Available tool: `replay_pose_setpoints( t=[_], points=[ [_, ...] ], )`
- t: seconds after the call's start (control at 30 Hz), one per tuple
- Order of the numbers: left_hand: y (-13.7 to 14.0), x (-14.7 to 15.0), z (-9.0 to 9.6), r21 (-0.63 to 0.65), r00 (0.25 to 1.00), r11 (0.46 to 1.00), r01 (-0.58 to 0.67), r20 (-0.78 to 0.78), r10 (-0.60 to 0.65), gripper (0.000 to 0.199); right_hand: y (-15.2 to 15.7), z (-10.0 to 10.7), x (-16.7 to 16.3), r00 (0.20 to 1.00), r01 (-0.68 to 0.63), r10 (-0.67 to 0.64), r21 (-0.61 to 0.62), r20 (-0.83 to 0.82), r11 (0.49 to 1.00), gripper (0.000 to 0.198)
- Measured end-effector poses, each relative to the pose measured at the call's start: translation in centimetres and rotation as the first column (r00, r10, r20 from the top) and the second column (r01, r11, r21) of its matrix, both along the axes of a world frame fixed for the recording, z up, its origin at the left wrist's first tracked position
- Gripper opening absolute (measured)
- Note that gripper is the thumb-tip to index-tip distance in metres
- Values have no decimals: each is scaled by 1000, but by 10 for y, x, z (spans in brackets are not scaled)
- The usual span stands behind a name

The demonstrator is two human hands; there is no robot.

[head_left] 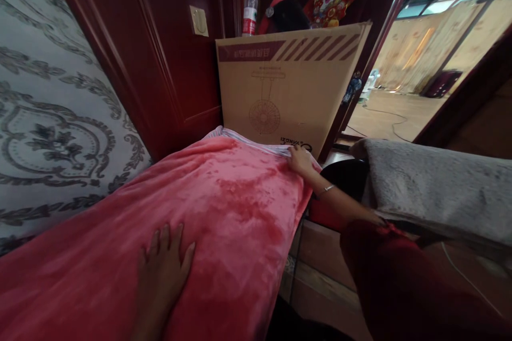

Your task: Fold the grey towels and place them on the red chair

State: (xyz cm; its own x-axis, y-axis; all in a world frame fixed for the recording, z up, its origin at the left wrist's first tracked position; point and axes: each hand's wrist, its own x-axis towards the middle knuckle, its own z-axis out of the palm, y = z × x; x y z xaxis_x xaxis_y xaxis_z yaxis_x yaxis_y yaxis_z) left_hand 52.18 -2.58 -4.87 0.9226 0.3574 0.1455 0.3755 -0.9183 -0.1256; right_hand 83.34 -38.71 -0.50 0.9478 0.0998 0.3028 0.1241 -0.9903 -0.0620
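A pink plush blanket [232,197] is spread over a long, low surface running from the lower left toward the middle. Flat on its near part rests my left hand [164,266], fingers apart and holding nothing. My right hand [301,161] reaches to the far right corner, its fingers curled over the edge of the blanket. Along that far edge shows a strip of pale striped cloth [256,145], close to the right fingers. Whether the fingers also hold the striped cloth, I cannot tell.
Just beyond the far edge stands a large cardboard box [308,85], a red-capped bottle [250,8] above it. Patterned wallpaper [60,106] and a dark red wooden panel [160,37] border the left. A grey fuzzy cover [436,186] lies at right, near a doorway.
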Motion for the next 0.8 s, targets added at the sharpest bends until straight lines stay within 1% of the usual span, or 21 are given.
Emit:
replay_pose_setpoints(
  t=[0.07, 0.1, 0.17, 0.2, 0.23, 0.3, 0.4, 0.47, 0.57, 0.7, 0.8],
  points=[
    [0, 0, 0, 8, 1000, 1000, 3, 1, -3, 64, 2, -25, -7, 997, -73, 74, 13, -39, 997, 52],
    [-1, 0, 1, 16, 1000, 1000, 5, -1, -5, 64, -1, -36, -10, 994, -81, 82, 20, -75, 997, 53],
    [-1, -1, 1, 32, 1000, 999, 2, -15, -2, 64, -9, -52, -12, 989, -48, 52, 32, -142, 998, 54],
    [-1, -1, 1, 36, 1000, 999, 1, -24, 0, 64, -13, -56, -11, 987, -24, 30, 38, -161, 999, 54],
    [0, -1, 1, 39, 1000, 999, 1, -30, 0, 64, -17, -58, -9, 985, -3, 10, 44, -174, 999, 54],
    [0, -1, 1, 45, 999, 999, 0, -32, 1, 65, -19, -54, -4, 980, 22, -11, 50, -197, 999, 53],
    [1, -1, 0, 45, 1000, 999, -3, -16, 3, 66, -7, -44, 2, 981, 20, -10, 47, -193, 999, 51],
    [2, -1, -2, 36, 1000, 999, -1, -3, 1, 66, 5, -41, 3, 986, -24, 31, 45, -163, 999, 53],
    [4, 0, -4, 22, 1000, 1000, 8, 21, -9, 67, 12, -48, 0, 981, -97, 104, 50, -165, 994, 60],
    [5, -1, -5, -1, 999, 1000, 19, 34, -19, 67, -3, -64, -3, 980, -31, 47, 90, -194, 996, 57],
    [3, -2, -2, -14, 1000, 1000, 11, 5, -11, 67, -11, -65, -1, 982, -17, 36, 104, -183, 994, 56]
  ],
)
